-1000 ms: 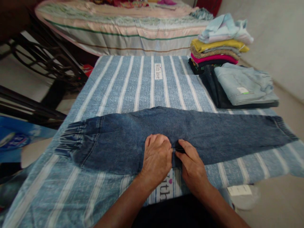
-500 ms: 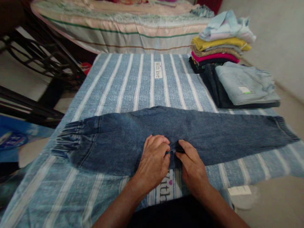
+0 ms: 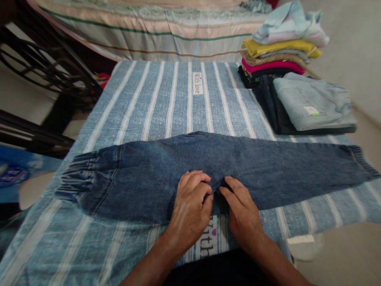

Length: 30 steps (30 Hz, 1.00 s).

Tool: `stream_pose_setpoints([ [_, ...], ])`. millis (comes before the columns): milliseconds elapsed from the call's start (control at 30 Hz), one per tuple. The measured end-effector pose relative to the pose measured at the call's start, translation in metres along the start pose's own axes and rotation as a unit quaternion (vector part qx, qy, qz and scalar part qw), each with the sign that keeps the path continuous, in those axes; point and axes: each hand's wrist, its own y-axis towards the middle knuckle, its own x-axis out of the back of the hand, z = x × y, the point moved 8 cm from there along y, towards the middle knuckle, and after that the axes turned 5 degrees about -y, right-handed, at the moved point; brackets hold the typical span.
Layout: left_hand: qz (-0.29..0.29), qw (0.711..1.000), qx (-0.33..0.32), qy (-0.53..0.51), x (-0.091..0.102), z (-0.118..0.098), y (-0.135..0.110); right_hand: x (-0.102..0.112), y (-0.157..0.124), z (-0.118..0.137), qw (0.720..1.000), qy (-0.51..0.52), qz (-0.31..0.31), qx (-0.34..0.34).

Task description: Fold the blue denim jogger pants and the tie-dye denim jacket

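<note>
A pair of dark blue denim trousers (image 3: 166,167), folded lengthwise, lies across the striped cloth (image 3: 139,103). Its gathered elastic waist points left and the elastic cuff points right. Near the middle of the lower edge, my left hand (image 3: 192,202) pinches the denim between thumb and fingers. Close beside it on the right, my right hand (image 3: 242,210) also grips the fabric, its thumb partly hidden. A small raised fold of denim runs between the two hands.
Folded light blue jeans (image 3: 312,103) lie on darker trousers at the back right. Behind them rises a stack of folded clothes (image 3: 279,49). A bed with a patterned cover (image 3: 178,35) stands beyond. Dark metal framework with a wheel (image 3: 32,59) is at the left.
Both hands stay at the same part of the trousers, and the fold between them has shifted slightly. The whole view has tilted down a little.
</note>
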Motion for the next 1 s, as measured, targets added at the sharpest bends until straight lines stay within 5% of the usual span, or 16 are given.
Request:
stream_pose_setpoints([
  [1000, 0.011, 0.999, 0.043, -0.028, 0.0011, 0.0061, -0.0024, 0.0038, 0.0006, 0.0028, 1.0, 0.007, 0.006, 0.014],
])
